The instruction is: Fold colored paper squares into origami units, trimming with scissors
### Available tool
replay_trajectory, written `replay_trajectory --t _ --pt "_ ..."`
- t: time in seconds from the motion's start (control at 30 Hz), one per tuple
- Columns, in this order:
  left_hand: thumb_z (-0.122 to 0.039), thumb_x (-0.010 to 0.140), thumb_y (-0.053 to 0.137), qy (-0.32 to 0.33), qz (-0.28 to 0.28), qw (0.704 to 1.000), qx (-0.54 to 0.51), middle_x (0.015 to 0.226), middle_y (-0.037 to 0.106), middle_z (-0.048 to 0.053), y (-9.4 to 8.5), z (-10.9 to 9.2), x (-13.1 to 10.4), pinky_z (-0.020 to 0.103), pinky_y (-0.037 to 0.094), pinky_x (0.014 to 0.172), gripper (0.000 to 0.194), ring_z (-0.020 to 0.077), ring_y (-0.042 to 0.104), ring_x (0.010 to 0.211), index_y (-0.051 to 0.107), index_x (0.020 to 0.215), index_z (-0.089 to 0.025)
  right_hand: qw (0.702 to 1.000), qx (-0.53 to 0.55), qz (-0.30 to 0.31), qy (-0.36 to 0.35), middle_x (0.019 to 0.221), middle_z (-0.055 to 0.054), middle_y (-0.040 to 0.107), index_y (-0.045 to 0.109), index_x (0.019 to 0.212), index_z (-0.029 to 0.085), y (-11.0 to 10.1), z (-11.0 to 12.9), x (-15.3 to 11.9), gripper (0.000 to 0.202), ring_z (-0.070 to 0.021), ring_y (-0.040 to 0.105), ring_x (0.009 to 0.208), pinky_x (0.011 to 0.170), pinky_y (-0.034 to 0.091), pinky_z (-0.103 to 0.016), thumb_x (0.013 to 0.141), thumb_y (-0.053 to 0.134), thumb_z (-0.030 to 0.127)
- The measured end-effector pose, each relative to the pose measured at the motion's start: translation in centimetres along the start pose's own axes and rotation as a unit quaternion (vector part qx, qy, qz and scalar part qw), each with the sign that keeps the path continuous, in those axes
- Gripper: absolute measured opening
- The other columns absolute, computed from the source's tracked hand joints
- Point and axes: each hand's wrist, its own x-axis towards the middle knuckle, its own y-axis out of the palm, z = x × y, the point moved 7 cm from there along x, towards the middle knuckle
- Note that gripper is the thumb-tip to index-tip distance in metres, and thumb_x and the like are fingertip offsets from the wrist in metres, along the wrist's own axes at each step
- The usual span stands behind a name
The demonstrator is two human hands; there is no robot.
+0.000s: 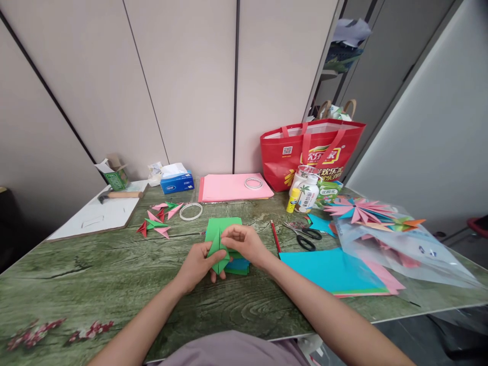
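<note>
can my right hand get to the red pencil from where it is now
Probably yes. The red pencil lies to the right of the right hand, with nothing seen on top of it. The scissors sit beyond it, so they shouldn't block the way.

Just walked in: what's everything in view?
Wall: 1, pale, back
Table: 1, green, below
Folded paper: 1, green, centre
Paper pile: 1, green and blue, centre
Folded pieces: several, pink, green, red, left
Rings: 2, whitish, left and back
Paper stack: 1, pink, back
Tissue box: 1, blue, left
Board: 1, white, left
Hammer: 1, brown-handled, on board
Small box: 1, green, left
Tote: 1, red, back right
Bottles: seemingly 2, white, before tote
Glue stick: 1, yellow, beside bottles
Carton: 1, green, beside bottles
Pencil: 1, red, right
Scissors: 1, black-handled, right
Sheets: several, mostly blue, right
Paper stars: several, mixed colours, right
Plastic bag: 1, clear, right
Left hand: 1, bare, centre
Right hand: 1, bare, centre
</note>
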Motion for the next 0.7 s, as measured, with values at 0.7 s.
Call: replay_trajectory --t 0.7 --pt "-0.033 0.070 0.062 -0.060 0.062 0.990 -0.107 0.075 0.066 0.011 0.0 0.7 -0.2 0.035 0.054 0.058 0.029 0.0247 0.065 0.072 0.063 0.081 -0.007 0.998 -0.046 -0.017 0.025 0.059 -0.001 0.064 0.070 0.074 0.014 -1.0 -0.8 0.2 0.030 -0.0097 0.052 0.051 0.050 0.040 -0.021 0.048 0.075 0.028"
